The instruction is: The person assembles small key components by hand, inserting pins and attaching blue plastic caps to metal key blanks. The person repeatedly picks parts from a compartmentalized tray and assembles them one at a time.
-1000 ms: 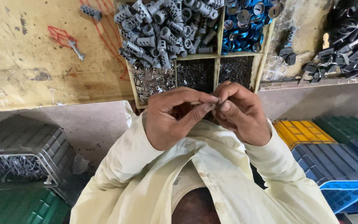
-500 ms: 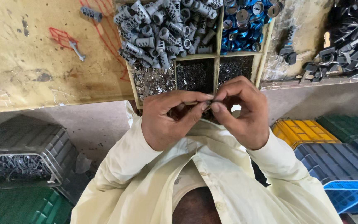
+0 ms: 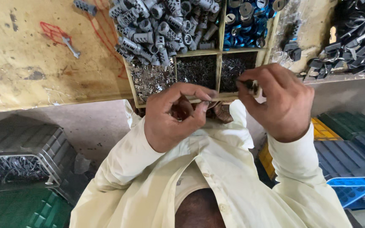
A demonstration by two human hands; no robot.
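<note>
blue caps, grey plugs; crates — yellow, blue

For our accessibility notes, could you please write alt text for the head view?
Two hands work above a wooden divided tray of small metal parts: the right hand pinches a small dark part, the left hand is curled beside it.

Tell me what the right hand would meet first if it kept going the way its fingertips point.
The right hand points its pinching fingertips left, toward the left hand. It would probably meet that hand's fingertips first, though depth between them is unclear.
</note>
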